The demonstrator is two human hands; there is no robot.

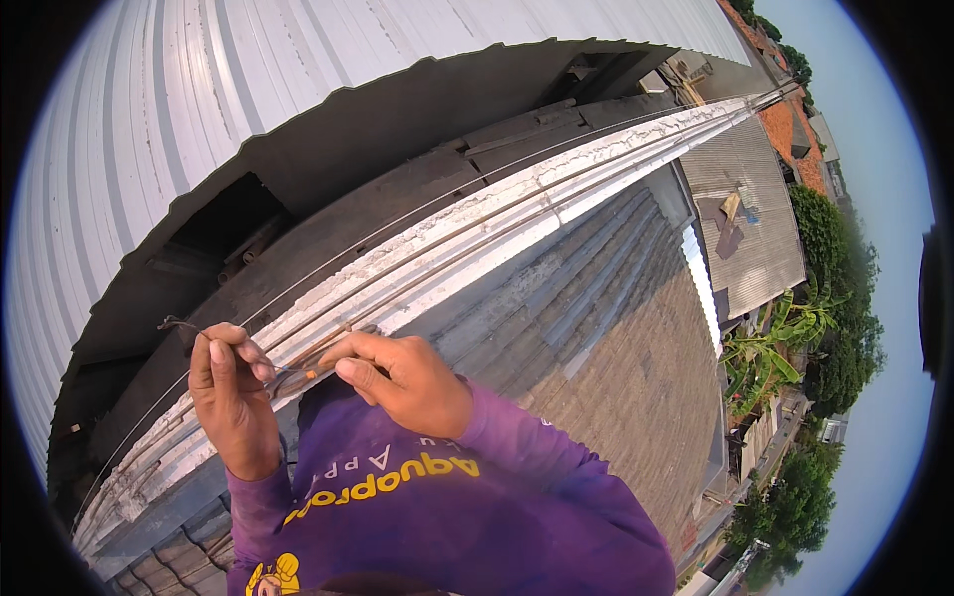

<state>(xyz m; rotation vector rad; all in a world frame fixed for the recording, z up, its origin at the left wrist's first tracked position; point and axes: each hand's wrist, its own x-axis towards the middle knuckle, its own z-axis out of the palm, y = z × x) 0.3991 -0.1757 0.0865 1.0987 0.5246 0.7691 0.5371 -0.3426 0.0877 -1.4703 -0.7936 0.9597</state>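
While both bare hands met near the lower left, we saw a thin wire [290,370] stretched across the short gap between them, out over the white ledge and just above the front of the shirt. We had the left hand [234,402] upright, thumb and fingertips pinching the wire, with a dark, crooked end [177,323] poking out past the fingers on the far left; whether it was one piece or two, we couldn't tell. We had the right hand [407,382] turned inward, thumb and forefinger pressed together on the wire's other end, other fingers curled under. Next to those fingertips we marked a small orange bit [311,374], too small to identify. Behind the hands we noted the rough white ledge [497,202], running diagonally to the upper right, with slim brown rods [553,207] lying along it. Above it we logged a pale corrugated roof [199,89], below it a grey tiled roof [616,348]. The sleeves and purple shirt [477,526] filled the bottom. Off right we got a banana plant [780,333], trees [845,268] and hazy sky [894,169].
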